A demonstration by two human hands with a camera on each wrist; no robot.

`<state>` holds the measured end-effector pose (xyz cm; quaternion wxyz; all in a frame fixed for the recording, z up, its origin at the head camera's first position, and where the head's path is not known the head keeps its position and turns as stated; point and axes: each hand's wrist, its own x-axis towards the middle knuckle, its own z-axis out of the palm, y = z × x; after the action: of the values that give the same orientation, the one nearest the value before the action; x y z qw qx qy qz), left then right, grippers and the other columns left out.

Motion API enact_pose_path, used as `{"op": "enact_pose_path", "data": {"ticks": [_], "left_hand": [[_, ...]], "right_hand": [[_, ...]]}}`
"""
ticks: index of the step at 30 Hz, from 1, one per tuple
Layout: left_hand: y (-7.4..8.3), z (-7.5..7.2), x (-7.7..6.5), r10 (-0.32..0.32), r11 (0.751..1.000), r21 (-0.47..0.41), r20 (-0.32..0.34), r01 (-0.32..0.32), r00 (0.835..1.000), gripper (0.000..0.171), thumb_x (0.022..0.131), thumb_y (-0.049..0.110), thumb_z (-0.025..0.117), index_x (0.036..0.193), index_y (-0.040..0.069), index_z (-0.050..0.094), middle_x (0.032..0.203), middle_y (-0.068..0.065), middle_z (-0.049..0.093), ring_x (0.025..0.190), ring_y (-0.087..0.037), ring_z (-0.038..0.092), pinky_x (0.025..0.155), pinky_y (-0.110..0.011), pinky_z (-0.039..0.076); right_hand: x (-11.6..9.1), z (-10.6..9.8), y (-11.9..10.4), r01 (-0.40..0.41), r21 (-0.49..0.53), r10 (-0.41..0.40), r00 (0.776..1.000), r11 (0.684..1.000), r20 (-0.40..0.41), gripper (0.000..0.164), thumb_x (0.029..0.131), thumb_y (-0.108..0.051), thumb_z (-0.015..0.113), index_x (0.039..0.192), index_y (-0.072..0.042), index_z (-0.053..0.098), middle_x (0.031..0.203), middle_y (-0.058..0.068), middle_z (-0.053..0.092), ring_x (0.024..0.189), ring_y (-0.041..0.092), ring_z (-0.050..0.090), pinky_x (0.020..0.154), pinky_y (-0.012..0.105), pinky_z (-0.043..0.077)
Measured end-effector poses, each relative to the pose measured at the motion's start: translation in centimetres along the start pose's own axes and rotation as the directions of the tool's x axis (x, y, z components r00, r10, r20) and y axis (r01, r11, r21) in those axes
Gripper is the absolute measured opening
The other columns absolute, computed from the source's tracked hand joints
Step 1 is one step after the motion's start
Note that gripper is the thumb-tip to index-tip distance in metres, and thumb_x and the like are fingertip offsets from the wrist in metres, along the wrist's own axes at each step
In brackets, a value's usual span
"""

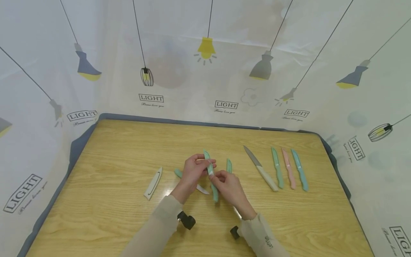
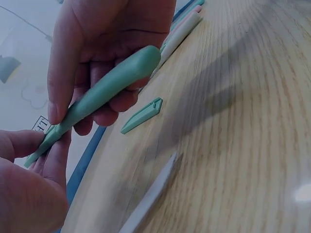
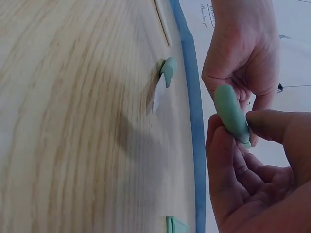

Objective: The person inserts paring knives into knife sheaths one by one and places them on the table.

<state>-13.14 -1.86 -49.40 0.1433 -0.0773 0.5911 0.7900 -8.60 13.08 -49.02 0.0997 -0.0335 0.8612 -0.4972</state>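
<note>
My left hand [image 1: 193,171] pinches the green sheath [image 1: 207,155] at the upper end of a small knife, over the middle of the table. My right hand [image 1: 230,187] grips that knife's green handle [image 2: 109,87] near where it meets the sheath. No bare blade shows between the two. Below my left hand lies another green-handled knife [image 3: 167,70], its pale blade [image 1: 202,190] uncovered. A loose green sheath [image 1: 229,165] rests just beyond my right hand. To the left of my hands is a white sheath [image 1: 153,184] with a dark curved line.
On the right lies a white-handled knife [image 1: 268,178] with a bare grey blade. Beside it, sheathed knives in green [image 1: 277,171], pink [image 1: 289,171] and blue [image 1: 300,172] lie in a row. A lamp-printed curtain [image 1: 192,85] surrounds the wooden table [image 1: 112,153].
</note>
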Motion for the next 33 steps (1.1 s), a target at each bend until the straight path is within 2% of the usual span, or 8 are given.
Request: {"op": "enact_pose_path", "data": {"ticks": [4, 9, 12, 17, 22, 28, 31, 33], "left_hand": [[0.0, 0.1, 0.0, 0.012, 1.000, -0.005, -0.022, -0.012, 1.000, 0.035, 0.092, 0.009, 0.061, 0.123, -0.003, 0.051, 0.107, -0.017, 0.070, 0.094, -0.025, 0.069, 0.080, -0.037, 0.057], [-0.1, 0.1, 0.0, 0.007, 1.000, 0.004, -0.028, -0.007, 1.000, 0.035, 0.091, 0.010, 0.062, 0.122, -0.003, 0.052, 0.106, -0.015, 0.071, 0.094, -0.024, 0.069, 0.078, -0.035, 0.057], [-0.2, 0.1, 0.0, 0.003, 1.000, 0.005, -0.012, -0.003, 1.000, 0.038, 0.091, 0.011, 0.062, 0.124, -0.005, 0.051, 0.108, -0.016, 0.070, 0.096, -0.025, 0.068, 0.082, -0.037, 0.056], [-0.1, -0.2, -0.1, 0.014, 1.000, 0.017, -0.002, -0.014, 1.000, 0.041, 0.093, 0.017, 0.062, 0.127, -0.005, 0.050, 0.115, -0.019, 0.066, 0.103, -0.030, 0.065, 0.090, -0.041, 0.052], [0.4, -1.2, -0.3, 0.037, 0.999, 0.041, -0.024, -0.036, 0.999, 0.041, 0.095, 0.019, 0.061, 0.127, -0.004, 0.052, 0.121, -0.019, 0.063, 0.110, -0.033, 0.061, 0.093, -0.042, 0.050], [0.9, -2.7, -0.4, 0.025, 0.999, 0.050, -0.076, -0.021, 0.997, 0.038, 0.094, 0.017, 0.061, 0.125, -0.004, 0.055, 0.119, -0.019, 0.063, 0.108, -0.030, 0.062, 0.092, -0.039, 0.051], [1.1, -3.5, -0.4, 0.029, 0.998, 0.058, -0.089, -0.024, 0.996, 0.036, 0.094, 0.017, 0.061, 0.124, -0.004, 0.055, 0.118, -0.020, 0.063, 0.108, -0.030, 0.062, 0.092, -0.040, 0.051], [1.2, -3.9, -0.5, 0.036, 0.997, 0.071, -0.096, -0.030, 0.995, 0.035, 0.095, 0.017, 0.061, 0.123, -0.004, 0.056, 0.118, -0.020, 0.063, 0.108, -0.030, 0.062, 0.092, -0.041, 0.051]], "right_hand": [[-0.3, 0.1, -0.1, 0.008, -0.120, -0.015, 0.998, 0.993, -0.054, 0.029, 0.090, -0.035, 0.064, 0.099, -0.007, 0.067, 0.082, -0.002, 0.068, 0.069, 0.010, 0.062, 0.055, 0.026, 0.052], [-0.5, 0.4, 0.0, 0.047, -0.231, -0.074, 0.991, 0.972, -0.111, 0.023, 0.088, -0.033, 0.068, 0.092, -0.010, 0.065, 0.075, -0.006, 0.064, 0.060, 0.007, 0.057, 0.047, 0.024, 0.048], [-0.7, 0.4, -0.1, 0.072, -0.261, -0.106, 0.987, 0.963, -0.119, 0.021, 0.088, -0.030, 0.068, 0.091, -0.009, 0.066, 0.073, -0.006, 0.063, 0.055, 0.005, 0.054, 0.045, 0.021, 0.046], [-1.0, -0.5, -0.2, 0.050, -0.274, -0.091, 0.986, 0.960, -0.137, 0.021, 0.089, -0.030, 0.067, 0.093, -0.009, 0.068, 0.073, -0.006, 0.065, 0.056, 0.004, 0.056, 0.047, 0.022, 0.048], [-1.1, -2.8, 0.8, 0.028, -0.323, -0.092, 0.978, 0.946, -0.185, 0.025, 0.090, -0.033, 0.065, 0.096, -0.009, 0.070, 0.079, -0.005, 0.067, 0.069, 0.008, 0.062, 0.058, 0.026, 0.053], [-0.8, -7.1, 2.6, -0.046, -0.376, -0.044, 0.972, 0.926, -0.229, 0.034, 0.092, -0.035, 0.061, 0.105, -0.006, 0.071, 0.090, 0.004, 0.070, 0.080, 0.018, 0.065, 0.066, 0.035, 0.055], [-0.7, -9.3, 3.5, -0.075, -0.410, -0.035, 0.967, 0.909, -0.254, 0.037, 0.093, -0.036, 0.060, 0.108, -0.003, 0.071, 0.092, 0.009, 0.071, 0.079, 0.020, 0.065, 0.064, 0.036, 0.054], [-0.7, -10.6, 4.1, -0.086, -0.440, -0.039, 0.963, 0.894, -0.267, 0.038, 0.093, -0.035, 0.060, 0.109, -0.001, 0.071, 0.092, 0.011, 0.072, 0.072, 0.018, 0.064, 0.059, 0.034, 0.053]]}}
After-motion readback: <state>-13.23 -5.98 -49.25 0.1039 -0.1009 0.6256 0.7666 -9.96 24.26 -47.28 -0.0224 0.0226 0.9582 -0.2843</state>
